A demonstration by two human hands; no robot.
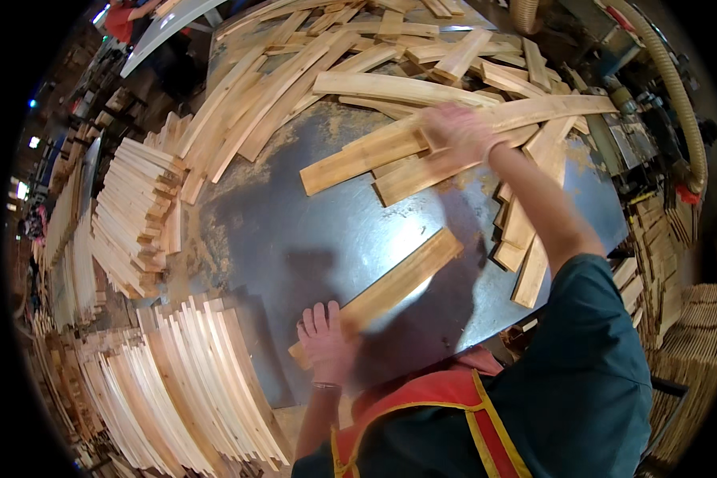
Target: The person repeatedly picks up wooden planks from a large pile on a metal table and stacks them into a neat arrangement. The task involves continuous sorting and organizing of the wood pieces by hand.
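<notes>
My left hand (pixel 326 341) lies across the near end of a short wooden board (pixel 402 280), its fingers stretched out and slightly apart. The board slants on a grey metal table (pixel 263 247), with a bit of its end showing beyond the hand. Farther off, my right hand (pixel 458 135) is over loose boards, smeared by motion, so its grip does not show. Close to it are a board pointing left (pixel 362 162), another one just nearer (pixel 414 180) and a long board (pixel 546 110) running right.
A heap of loose boards (pixel 366 84) covers the table's far side. Stacked strips stand at left (pixel 131 215) and near left (pixel 187 382). More boards (pixel 522 239) lie by the right edge. A ribbed hose (pixel 689 103) hangs at far right. A person in red (pixel 121 20) is at upper left.
</notes>
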